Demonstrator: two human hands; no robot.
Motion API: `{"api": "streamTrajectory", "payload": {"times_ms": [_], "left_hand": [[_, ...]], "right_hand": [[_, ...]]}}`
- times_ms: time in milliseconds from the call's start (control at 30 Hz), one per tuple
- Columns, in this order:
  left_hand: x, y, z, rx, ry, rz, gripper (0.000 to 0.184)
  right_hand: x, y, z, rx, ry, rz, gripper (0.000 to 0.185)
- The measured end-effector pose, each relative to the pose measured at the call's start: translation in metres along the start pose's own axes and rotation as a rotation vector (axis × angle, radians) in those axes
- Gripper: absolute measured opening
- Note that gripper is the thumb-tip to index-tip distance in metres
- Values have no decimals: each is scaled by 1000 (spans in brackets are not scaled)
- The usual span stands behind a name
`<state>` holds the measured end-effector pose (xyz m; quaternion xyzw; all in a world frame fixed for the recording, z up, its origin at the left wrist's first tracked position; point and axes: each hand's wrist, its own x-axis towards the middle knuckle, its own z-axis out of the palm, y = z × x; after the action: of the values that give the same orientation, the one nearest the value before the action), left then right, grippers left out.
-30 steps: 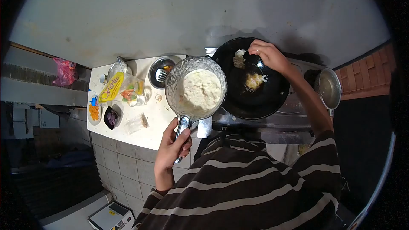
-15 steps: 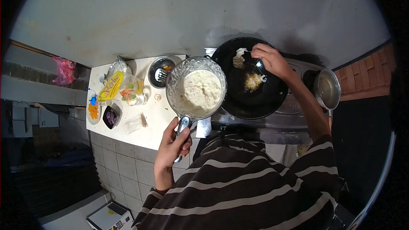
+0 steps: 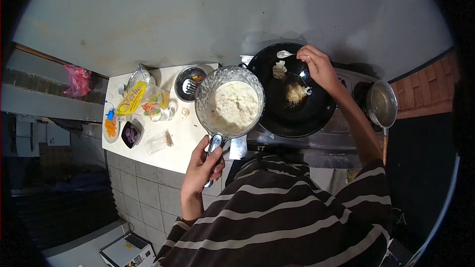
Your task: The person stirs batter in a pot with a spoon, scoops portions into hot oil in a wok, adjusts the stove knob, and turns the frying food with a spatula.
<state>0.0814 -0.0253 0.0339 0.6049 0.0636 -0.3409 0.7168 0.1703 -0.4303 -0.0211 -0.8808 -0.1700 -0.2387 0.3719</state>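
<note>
My left hand (image 3: pixel 204 168) is wrapped round the handle of a saucepan (image 3: pixel 203 111), which holds thick, lumpy white batter (image 3: pixel 237 103). Over the far side of a black wok (image 3: pixel 277 123), my right hand (image 3: pixel 318 67) pinches a spoon (image 3: pixel 284 54) whose bowl is coated white. Below the spoon lies a pale lump of batter (image 3: pixel 279 69) in the wok. Nearer the wok's middle, a second batter piece (image 3: pixel 296 94) sits in bubbling oil. The saucepan's right rim overlaps the wok's left edge from my view.
Left, a white table (image 3: pixel 190 141) bears a metal bowl (image 3: pixel 184 92) with a slotted turner, a yellow-labelled plastic bag (image 3: pixel 133 98), a black dish (image 3: pixel 130 134) of purple pieces and a plate of orange shreds (image 3: pixel 111 128). Right of the stove (image 3: pixel 316 155) is another metal pan (image 3: pixel 382 103).
The spoon has come up off the first lump, which now lies free in the wok. My right hand has moved slightly up and away. My left hand still holds the saucepan.
</note>
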Motion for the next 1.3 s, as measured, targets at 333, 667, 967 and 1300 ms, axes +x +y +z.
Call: {"api": "streamTrajectory", "payload": {"times_ms": [333,667,967,1300], "left_hand": [[0,2,0,-10,-26,-11,18],[0,-4,0,-6,8,11,18],[-1,-5,-1,-24,19,-4,20],[-5,-6,-1,-36,-5,-23,19]], "right_hand": [[-6,10,6,-9,-4,41,9],[-10,0,3,-34,57,109,12],[-18,-2,-16,95,395,339,25],[-5,-82,-51,385,496,447,32]]}}
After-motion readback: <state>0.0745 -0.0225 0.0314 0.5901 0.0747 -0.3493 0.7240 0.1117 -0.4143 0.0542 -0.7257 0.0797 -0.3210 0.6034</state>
